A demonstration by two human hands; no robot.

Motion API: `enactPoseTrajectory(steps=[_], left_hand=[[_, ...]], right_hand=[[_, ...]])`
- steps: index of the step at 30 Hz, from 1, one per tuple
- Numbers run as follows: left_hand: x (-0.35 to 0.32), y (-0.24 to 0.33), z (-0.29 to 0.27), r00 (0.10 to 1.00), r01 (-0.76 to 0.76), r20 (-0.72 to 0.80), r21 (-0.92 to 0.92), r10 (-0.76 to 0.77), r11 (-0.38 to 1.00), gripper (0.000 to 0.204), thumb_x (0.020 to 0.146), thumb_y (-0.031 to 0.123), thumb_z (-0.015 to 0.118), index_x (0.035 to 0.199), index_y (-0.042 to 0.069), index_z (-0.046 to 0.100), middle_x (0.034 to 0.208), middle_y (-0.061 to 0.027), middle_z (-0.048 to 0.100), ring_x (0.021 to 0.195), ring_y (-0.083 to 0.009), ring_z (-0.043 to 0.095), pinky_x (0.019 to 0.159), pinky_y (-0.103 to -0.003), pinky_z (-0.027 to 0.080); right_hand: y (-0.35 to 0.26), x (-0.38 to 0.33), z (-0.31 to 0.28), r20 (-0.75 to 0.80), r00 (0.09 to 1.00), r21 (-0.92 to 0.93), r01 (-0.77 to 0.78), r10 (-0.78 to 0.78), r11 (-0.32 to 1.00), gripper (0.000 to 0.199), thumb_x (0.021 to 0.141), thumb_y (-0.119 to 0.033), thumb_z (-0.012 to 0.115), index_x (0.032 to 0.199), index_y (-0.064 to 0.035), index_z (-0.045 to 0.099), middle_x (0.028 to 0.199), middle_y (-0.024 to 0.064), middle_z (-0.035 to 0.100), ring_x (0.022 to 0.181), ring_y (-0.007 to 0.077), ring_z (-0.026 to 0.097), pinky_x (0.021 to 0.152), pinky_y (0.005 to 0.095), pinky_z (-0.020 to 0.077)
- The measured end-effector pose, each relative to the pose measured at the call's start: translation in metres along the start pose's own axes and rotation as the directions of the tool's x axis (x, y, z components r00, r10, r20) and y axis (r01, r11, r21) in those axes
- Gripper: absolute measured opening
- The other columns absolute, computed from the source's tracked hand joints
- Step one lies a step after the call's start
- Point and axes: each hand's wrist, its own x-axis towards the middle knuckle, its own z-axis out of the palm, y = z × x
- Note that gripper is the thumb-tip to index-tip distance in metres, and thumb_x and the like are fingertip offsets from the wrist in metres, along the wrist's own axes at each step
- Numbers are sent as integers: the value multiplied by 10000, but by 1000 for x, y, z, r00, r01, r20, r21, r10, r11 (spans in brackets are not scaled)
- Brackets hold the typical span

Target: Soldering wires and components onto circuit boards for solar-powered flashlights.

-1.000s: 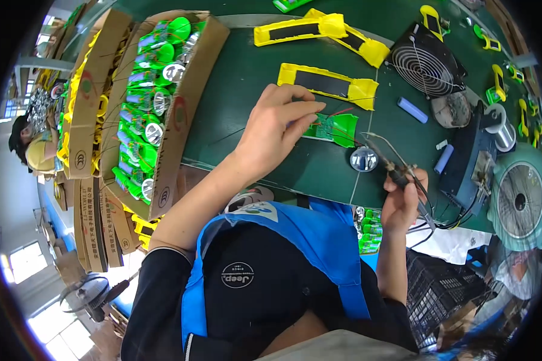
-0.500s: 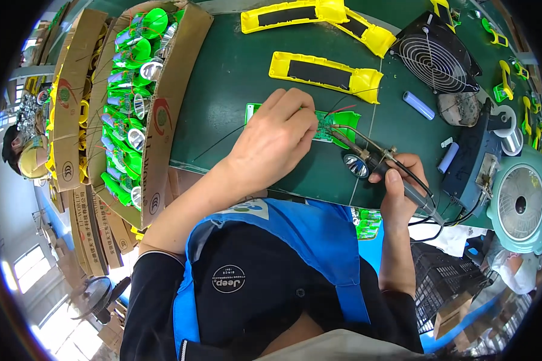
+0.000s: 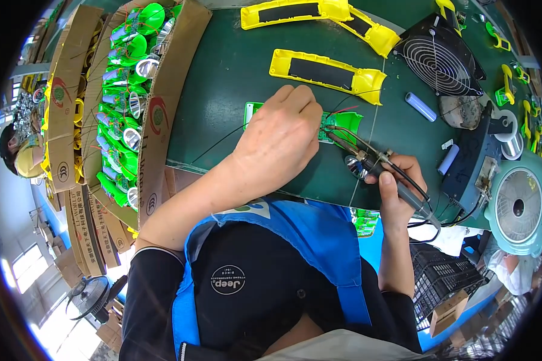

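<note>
A green flashlight housing (image 3: 351, 123) lies on the green table, with a small circuit board and thin red and black wires at its right part. My left hand (image 3: 285, 132) bends over its middle with the fingers closed; what they pinch is hidden beneath them. In my right hand (image 3: 401, 186) is a soldering iron (image 3: 414, 197), gripped like a pen with a thin metal tube running along it. Its tip reaches the circuit board just right of my left fingers. Under the iron sits a shiny round reflector (image 3: 355, 166).
Yellow housing halves (image 3: 326, 75) lie beyond my hands. A cardboard box (image 3: 173, 96) of green lamp parts stands at the left. To the right are a black fan (image 3: 435, 57), a blue battery cell (image 3: 421, 106), a dark station box (image 3: 473, 165), a solder spool (image 3: 512, 144) and a pale green fan (image 3: 519, 207).
My left hand has shifted slightly right over the housing. The soldering iron has moved a little left and down, its tip staying at the circuit board.
</note>
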Motion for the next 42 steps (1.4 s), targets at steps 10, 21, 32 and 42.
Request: enactPoseTrajectory(steps=[10,21,32,42], left_hand=[[2,2,-3,999,7,47,28,-8,1000,145,700,-52,630,766,-2,511,863,-126,512,831,-313,542,718,-395,468],[2,2,-2,999,28,39,26,-29,999,136,699,-57,620,761,-4,511,856,-122,516,832,-312,547,712,-403,471],[-5,-11,-36,971,134,204,-41,-123,990,163,738,9,662,851,11,545,870,-130,542,764,-301,562,649,-386,469],[27,-25,1,990,118,94,-197,-101,973,107,798,83,680,873,24,632,765,-124,661,702,-306,637,620,-371,475]], right_hand=[[7,-1,-5,-5,995,14,95,-95,995,259,895,-165,658,977,36,517,813,110,623,718,160,668,701,268,523],[-1,4,-6,-53,990,58,135,-132,989,374,899,-263,682,1063,12,490,852,139,650,771,166,642,754,288,520],[-15,33,-4,-25,962,39,272,-272,961,376,909,-219,661,1133,-11,442,911,177,646,752,208,657,756,316,520],[2,105,43,172,868,-102,487,-467,867,279,878,14,647,1127,-20,525,996,118,640,924,187,670,792,273,517]])
